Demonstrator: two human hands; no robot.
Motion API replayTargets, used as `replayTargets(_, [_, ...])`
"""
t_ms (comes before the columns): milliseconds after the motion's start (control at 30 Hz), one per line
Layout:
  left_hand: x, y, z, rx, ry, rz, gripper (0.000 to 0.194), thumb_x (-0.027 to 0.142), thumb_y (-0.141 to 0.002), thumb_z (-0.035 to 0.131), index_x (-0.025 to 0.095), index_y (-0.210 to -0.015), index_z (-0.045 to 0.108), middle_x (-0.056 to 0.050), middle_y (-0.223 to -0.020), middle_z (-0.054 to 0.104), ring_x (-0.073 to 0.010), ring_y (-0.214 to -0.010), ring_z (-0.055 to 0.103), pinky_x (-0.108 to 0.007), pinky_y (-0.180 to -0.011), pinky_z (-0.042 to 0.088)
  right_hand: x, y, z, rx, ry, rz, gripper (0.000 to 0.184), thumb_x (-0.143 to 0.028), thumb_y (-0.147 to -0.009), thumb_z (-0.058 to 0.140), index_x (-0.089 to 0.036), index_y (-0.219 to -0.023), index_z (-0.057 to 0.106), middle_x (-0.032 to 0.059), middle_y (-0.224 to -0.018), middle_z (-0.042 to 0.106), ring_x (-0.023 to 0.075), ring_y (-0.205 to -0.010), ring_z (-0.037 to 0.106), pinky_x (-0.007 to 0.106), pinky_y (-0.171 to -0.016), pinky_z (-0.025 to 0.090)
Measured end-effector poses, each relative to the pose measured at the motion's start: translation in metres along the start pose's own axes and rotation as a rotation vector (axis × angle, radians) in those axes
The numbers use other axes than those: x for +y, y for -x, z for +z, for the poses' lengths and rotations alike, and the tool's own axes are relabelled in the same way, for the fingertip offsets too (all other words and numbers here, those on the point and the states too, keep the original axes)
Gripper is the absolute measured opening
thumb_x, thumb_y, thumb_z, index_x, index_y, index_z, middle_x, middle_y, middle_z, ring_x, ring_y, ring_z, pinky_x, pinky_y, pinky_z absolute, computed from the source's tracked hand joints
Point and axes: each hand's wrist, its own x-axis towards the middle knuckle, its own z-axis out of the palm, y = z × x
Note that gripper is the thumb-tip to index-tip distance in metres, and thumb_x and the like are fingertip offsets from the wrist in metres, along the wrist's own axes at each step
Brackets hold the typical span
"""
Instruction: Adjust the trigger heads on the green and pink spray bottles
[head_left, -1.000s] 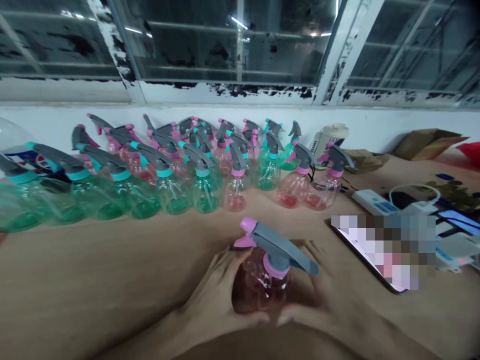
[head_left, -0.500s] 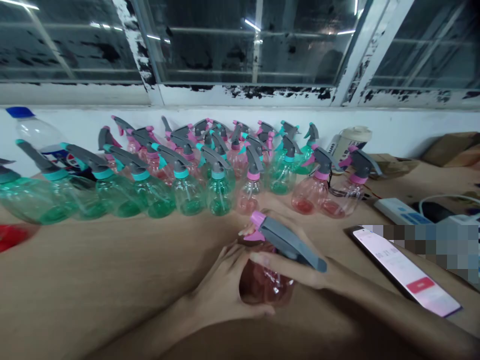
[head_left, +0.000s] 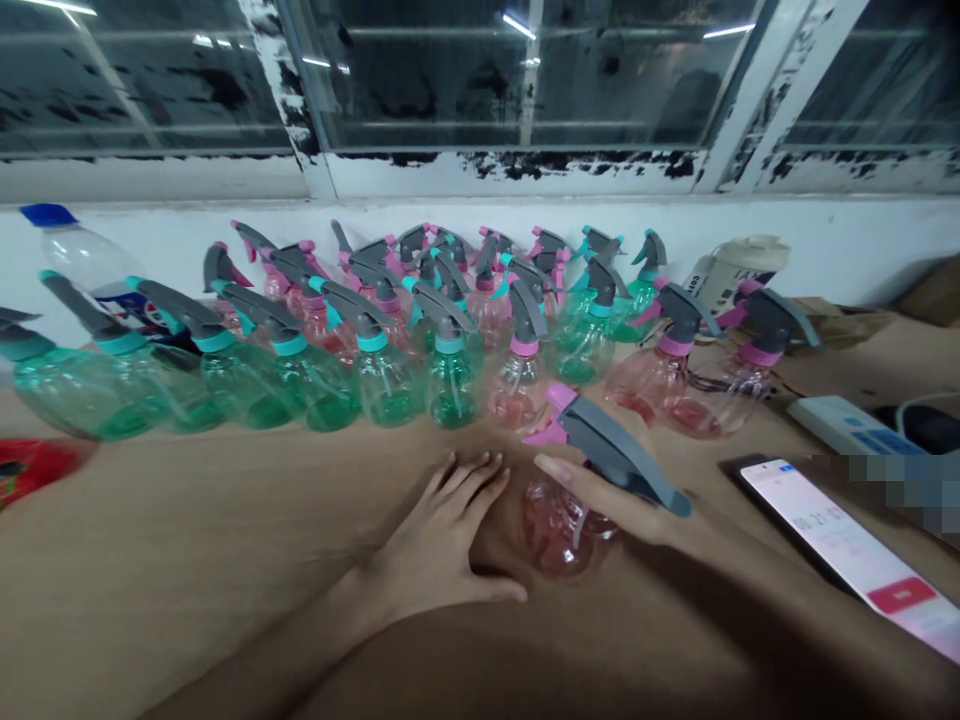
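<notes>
A clear pink spray bottle [head_left: 562,540] with a grey and pink trigger head stands in front of me, tilted slightly. My right hand [head_left: 630,505] grips it around the neck, just below the spray head; the far fingers are hidden behind it. To its left, my left hand [head_left: 450,540] lies on the table with fingers spread, apart from the bottle and holding nothing. Behind both hands runs a row of spray bottles: several green ones such as this green spray bottle [head_left: 390,390], and some pink ones, among them a pink spray bottle [head_left: 514,390].
A phone [head_left: 847,550] with a lit timer screen lies at the right, near a white power strip [head_left: 855,425]. At the back right stands a white cylindrical container [head_left: 750,265]. A blue-capped plastic bottle [head_left: 90,260] and a red packet [head_left: 37,465] are at the left.
My left hand has let go of the pink spray bottle and moved to its left, opening onto the table. My right hand still holds the bottle. The view has shifted slightly.
</notes>
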Motion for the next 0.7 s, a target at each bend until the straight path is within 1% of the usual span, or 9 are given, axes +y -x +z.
replayTargets(67, [0.000, 0.000, 0.001, 0.014, -0.003, 0.006, 0.103, 0.080, -0.066, 0.052, 0.015, -0.143, 0.031, -0.018, -0.140, 0.044, -0.0367, -0.132, 0.034, -0.058, -0.108, 0.019, -0.001, -0.001, 0.000, -0.012, 0.022, 0.031, 0.011, -0.037, -0.081, 0.054, -0.027, -0.075, 0.053, 0.0019, -0.075, 0.061, 0.0229, -0.076, 0.061, 0.040, -0.073, 0.049])
replayTargets(167, [0.000, 0.000, 0.001, 0.020, -0.010, 0.013, 0.102, 0.080, -0.066, 0.050, 0.014, -0.142, 0.033, -0.018, -0.140, 0.044, -0.0379, -0.132, 0.033, -0.059, -0.107, 0.021, -0.003, -0.003, -0.001, 0.010, 0.025, 0.028, 0.014, -0.036, -0.080, 0.056, -0.027, -0.072, 0.051, 0.0001, -0.071, 0.059, 0.0211, -0.073, 0.060, 0.039, -0.071, 0.049])
replayTargets(267, [0.000, -0.001, -0.001, 0.004, -0.023, 0.013, 0.102, 0.079, -0.067, 0.051, 0.012, -0.141, 0.034, -0.019, -0.142, 0.042, -0.0370, -0.133, 0.031, -0.058, -0.108, 0.018, -0.003, -0.003, -0.001, 0.013, 0.005, 0.008, 0.018, -0.033, -0.081, 0.057, -0.026, -0.067, 0.048, -0.0014, -0.068, 0.057, 0.0190, -0.070, 0.059, 0.037, -0.070, 0.049])
replayTargets(333, [0.000, -0.001, -0.002, 0.005, -0.025, 0.009, 0.101, 0.079, -0.067, 0.052, 0.014, -0.142, 0.033, -0.017, -0.144, 0.040, -0.0351, -0.134, 0.031, -0.056, -0.110, 0.016, 0.000, -0.002, 0.001, -0.012, 0.007, 0.034, 0.022, -0.033, -0.082, 0.056, -0.025, -0.064, 0.045, -0.0013, -0.067, 0.058, 0.0189, -0.069, 0.059, 0.037, -0.069, 0.049])
replayTargets(433, [0.000, -0.001, -0.002, 0.015, -0.019, 0.003, 0.101, 0.078, -0.067, 0.054, 0.015, -0.143, 0.031, -0.016, -0.145, 0.038, -0.0337, -0.133, 0.032, -0.055, -0.110, 0.017, 0.005, 0.002, 0.004, -0.045, -0.004, 0.084, 0.022, -0.035, -0.085, 0.052, -0.025, -0.066, 0.047, -0.0004, -0.070, 0.059, 0.0192, -0.069, 0.059, 0.036, -0.065, 0.049])
replayTargets(500, [-0.001, 0.000, -0.002, 0.014, -0.016, 0.003, 0.101, 0.078, -0.067, 0.054, 0.014, -0.142, 0.032, -0.017, -0.144, 0.039, -0.0345, -0.133, 0.033, -0.056, -0.110, 0.018, 0.007, 0.005, 0.005, -0.055, -0.025, 0.087, 0.021, -0.036, -0.086, 0.051, -0.025, -0.068, 0.050, -0.0007, -0.069, 0.059, 0.0181, -0.067, 0.058, 0.035, -0.063, 0.049])
replayTargets(600, [-0.002, 0.000, 0.000, 0.019, -0.031, 0.012, 0.101, 0.079, -0.067, 0.052, 0.011, -0.140, 0.036, -0.019, -0.141, 0.043, -0.0365, -0.131, 0.034, -0.058, -0.108, 0.019, 0.004, 0.005, 0.003, -0.062, -0.023, 0.058, 0.018, -0.035, -0.086, 0.050, -0.026, -0.071, 0.053, -0.0007, -0.071, 0.061, 0.0185, -0.068, 0.060, 0.037, -0.069, 0.050])
replayTargets(700, [-0.002, 0.000, 0.001, 0.019, -0.047, 0.017, 0.101, 0.080, -0.067, 0.051, 0.011, -0.139, 0.037, -0.020, -0.139, 0.044, -0.0369, -0.130, 0.036, -0.058, -0.108, 0.021, -0.001, 0.005, 0.001, -0.020, -0.006, 0.018, 0.016, -0.040, -0.084, 0.050, -0.028, -0.076, 0.057, 0.0000, -0.075, 0.063, 0.0217, -0.074, 0.062, 0.039, -0.074, 0.051])
